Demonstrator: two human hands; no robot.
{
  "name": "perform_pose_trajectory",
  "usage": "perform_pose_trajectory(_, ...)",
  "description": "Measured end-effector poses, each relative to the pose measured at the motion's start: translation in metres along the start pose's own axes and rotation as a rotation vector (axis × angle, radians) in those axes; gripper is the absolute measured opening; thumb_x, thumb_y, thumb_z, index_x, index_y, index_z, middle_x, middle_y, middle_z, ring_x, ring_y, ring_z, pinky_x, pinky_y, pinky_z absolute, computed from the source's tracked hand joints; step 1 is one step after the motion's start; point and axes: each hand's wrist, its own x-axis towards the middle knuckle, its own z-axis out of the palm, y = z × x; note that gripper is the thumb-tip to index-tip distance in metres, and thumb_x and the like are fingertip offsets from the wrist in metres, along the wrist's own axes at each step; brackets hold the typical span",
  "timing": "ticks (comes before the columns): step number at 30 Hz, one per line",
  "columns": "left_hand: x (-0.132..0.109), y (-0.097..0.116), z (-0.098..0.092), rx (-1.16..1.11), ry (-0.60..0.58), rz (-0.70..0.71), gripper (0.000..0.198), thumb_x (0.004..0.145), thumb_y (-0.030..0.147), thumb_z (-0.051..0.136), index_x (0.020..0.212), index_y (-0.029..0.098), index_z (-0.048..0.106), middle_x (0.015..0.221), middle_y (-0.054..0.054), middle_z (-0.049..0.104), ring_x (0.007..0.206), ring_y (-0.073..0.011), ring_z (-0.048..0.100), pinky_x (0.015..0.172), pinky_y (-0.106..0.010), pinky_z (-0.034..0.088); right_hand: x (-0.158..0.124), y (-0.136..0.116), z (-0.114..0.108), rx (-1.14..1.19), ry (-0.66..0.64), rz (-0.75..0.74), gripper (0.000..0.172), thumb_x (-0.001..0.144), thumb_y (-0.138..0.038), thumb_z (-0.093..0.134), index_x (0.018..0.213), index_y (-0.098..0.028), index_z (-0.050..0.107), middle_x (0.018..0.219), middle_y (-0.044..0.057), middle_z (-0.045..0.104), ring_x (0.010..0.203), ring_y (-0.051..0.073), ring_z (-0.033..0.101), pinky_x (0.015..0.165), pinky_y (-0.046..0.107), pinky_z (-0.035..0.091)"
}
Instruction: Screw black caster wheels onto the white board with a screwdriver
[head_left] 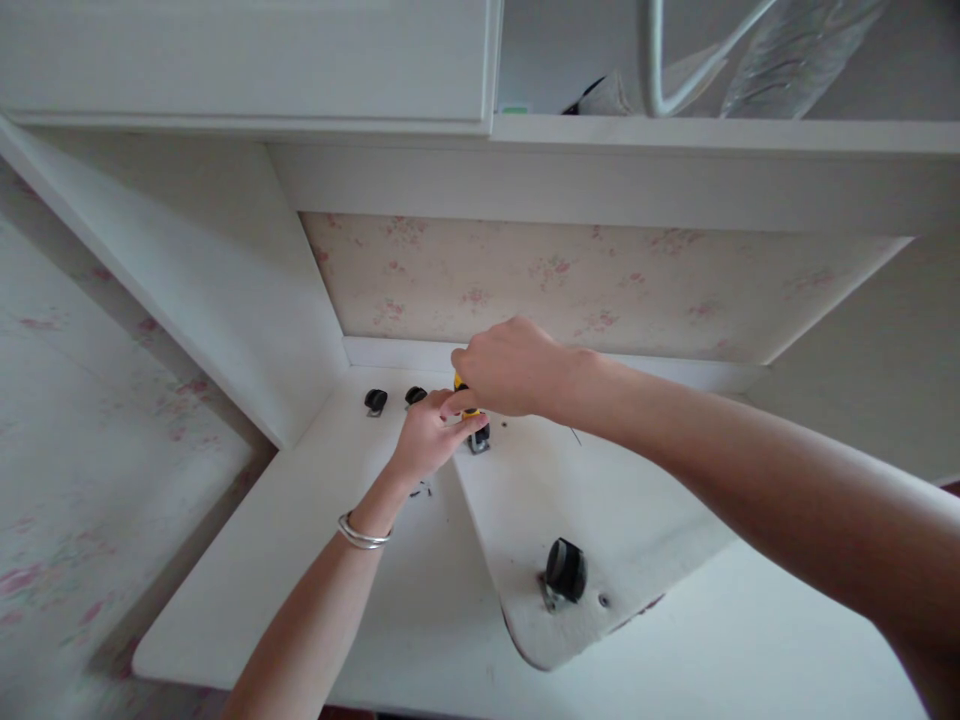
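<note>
- Our right hand [510,368] is closed round the yellow-and-black screwdriver [459,382], knuckles up, forearm coming in from the right.
- Our left hand [429,437] is at the screwdriver's lower end, thumb stretched out, fingers bent; the grip is partly hidden, so we can't tell if it pinches the shaft.
- Screwdriver sits directly above caster 1 [478,438], near the left edge of the white board [630,490]. Tip contact: can't tell.
- Caster 2 [565,570] stands on the same board, near its rounded corner, with a dark round spot [604,600] just beside it.
- 2 more, caster 3 [376,401] and caster 4 [415,395], are on the desk [255,570] left of the board; our left hand is close to caster 4.
- Small dark bits [421,490] lie on the desk by our left wrist, which wears a silver bangle [363,534].
- Behind: flowered wallpaper [525,275]. Overhead: white cupboard [247,65], clear plastic [802,60] on its open side.
</note>
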Motion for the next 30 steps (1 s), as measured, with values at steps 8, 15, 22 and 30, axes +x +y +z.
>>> perform_pose_trajectory(8,0.003,0.002,0.000,-0.023,-0.097,0.056,0.025,0.078,0.045,0.072,0.081,0.020,0.069,0.084,-0.004,0.067,0.079,-0.0186,0.061,0.073,-0.030,0.047,-0.005,-0.003,0.002,-0.070,-0.039,-0.103,0.027,0.093,-0.025,0.049,0.108,-0.019,0.070,0.094,0.014,0.072,0.086,0.028,0.066,0.061,0.035,0.042)
perform_pose_trajectory(15,-0.001,0.001,0.007,0.074,0.115,-0.040,0.037,0.071,0.054,0.075,0.068,0.020,0.061,0.073,-0.001,0.063,0.067,-0.0154,0.056,0.062,-0.028,0.042,-0.004,-0.004,0.001,0.017,-0.036,-0.047,0.028,0.092,-0.029,0.051,0.117,-0.022,0.064,0.102,0.013,0.071,0.085,0.026,0.067,0.060,0.032,0.040)
perform_pose_trajectory(22,-0.001,0.000,-0.005,-0.037,-0.017,-0.032,0.030,0.078,0.049,0.070,0.074,0.020,0.064,0.074,0.000,0.063,0.070,-0.0147,0.055,0.065,-0.027,0.040,-0.005,0.011,0.006,0.006,0.001,-0.069,0.034,0.091,-0.036,0.052,0.114,-0.014,0.063,0.085,0.013,0.071,0.077,0.024,0.066,0.057,0.030,0.035)
perform_pose_trajectory(30,-0.007,0.000,0.003,-0.014,0.081,-0.074,0.037,0.071,0.053,0.076,0.075,0.019,0.061,0.071,0.001,0.060,0.066,-0.0143,0.054,0.062,-0.026,0.040,-0.001,-0.001,0.001,-0.048,0.063,0.001,0.053,0.091,-0.057,0.044,0.084,-0.014,0.073,0.079,0.017,0.071,0.075,0.027,0.067,0.057,0.032,0.039)
